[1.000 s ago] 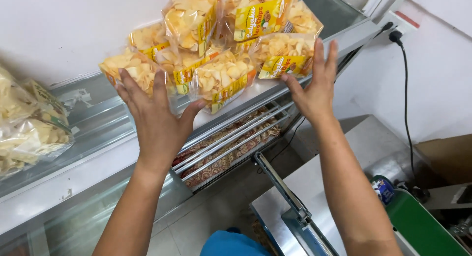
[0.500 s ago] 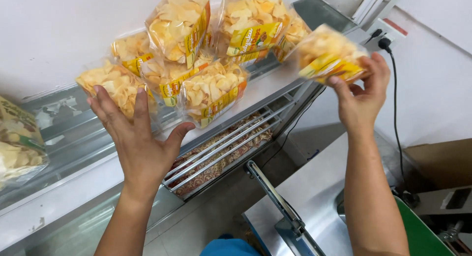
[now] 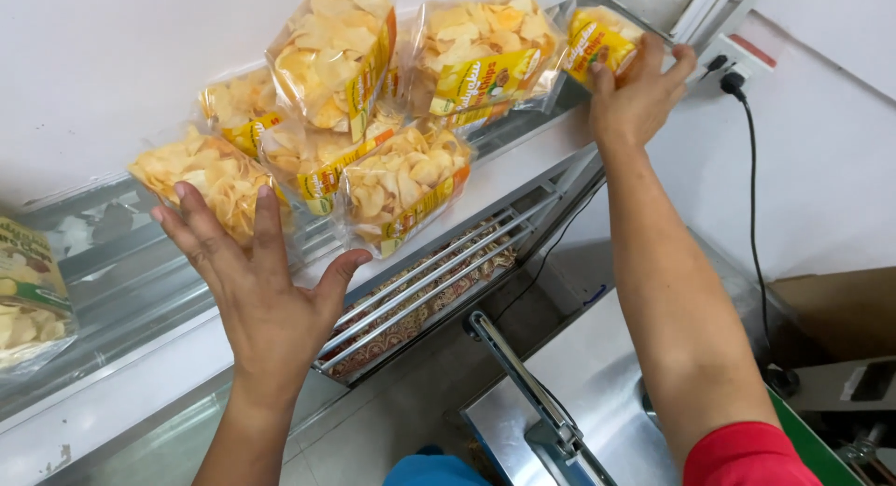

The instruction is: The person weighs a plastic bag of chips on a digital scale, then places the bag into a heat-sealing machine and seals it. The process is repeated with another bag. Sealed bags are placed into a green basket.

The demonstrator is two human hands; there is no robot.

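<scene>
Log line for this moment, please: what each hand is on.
left hand: flat against leftmost chip bag | right hand: gripping end chip bag | pile of chip bags: on metal shelf

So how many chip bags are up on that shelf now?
7: one under the left hand, four clustered centre, one behind, one by the right hand. More may be hidden.

Bare forearms, no rings or watch visible; red short sleeve (image 3: 751, 453) on right arm, prob. a tee.
</scene>
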